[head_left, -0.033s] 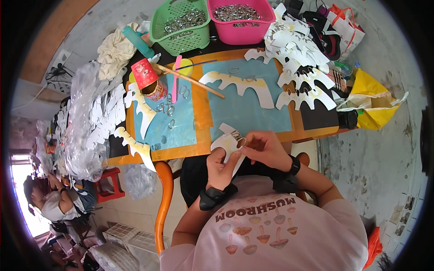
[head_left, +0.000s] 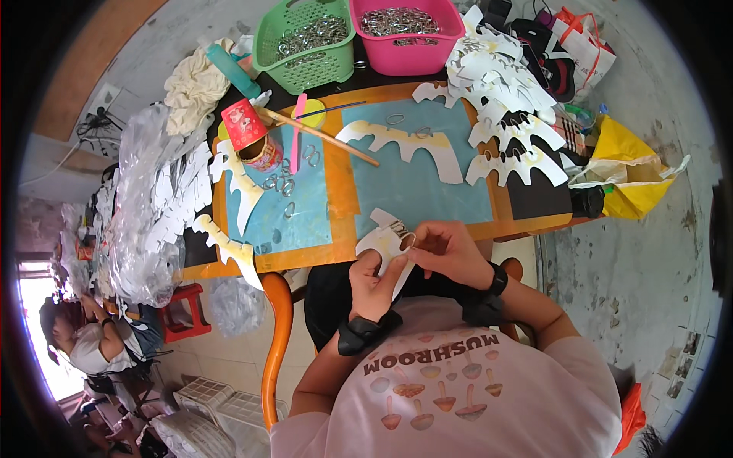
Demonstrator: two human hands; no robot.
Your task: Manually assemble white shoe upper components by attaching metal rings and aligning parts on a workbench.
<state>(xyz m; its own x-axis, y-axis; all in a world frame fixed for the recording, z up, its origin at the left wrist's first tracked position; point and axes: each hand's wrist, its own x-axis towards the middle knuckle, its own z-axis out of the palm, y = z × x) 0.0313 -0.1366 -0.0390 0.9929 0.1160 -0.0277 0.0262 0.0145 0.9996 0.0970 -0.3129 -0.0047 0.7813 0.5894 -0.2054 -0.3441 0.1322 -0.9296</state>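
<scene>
At the table's near edge my left hand [head_left: 372, 288] is closed on a white cut-out piece [head_left: 372, 241] with curved notches, its thumb lying along the lower part. Several metal rings [head_left: 396, 228] sit on the piece's upper right side. My right hand [head_left: 452, 253] pinches at that side, fingertips at a metal ring; they partly hide it. Beyond my hands, another white notched piece [head_left: 441, 150] with yellowish smears along its edge lies on the blue sheet [head_left: 382, 185]. Loose oval metal rings [head_left: 284, 183] lie farther left.
Green [head_left: 309, 72] and pink [head_left: 406, 58] baskets of metal rings stand at the back. A wooden stick [head_left: 328, 137] slants from a red cup [head_left: 243, 124]. White pieces pile up on the right [head_left: 500, 76] and left [head_left: 180, 198]. Another person [head_left: 99, 340] sits far left.
</scene>
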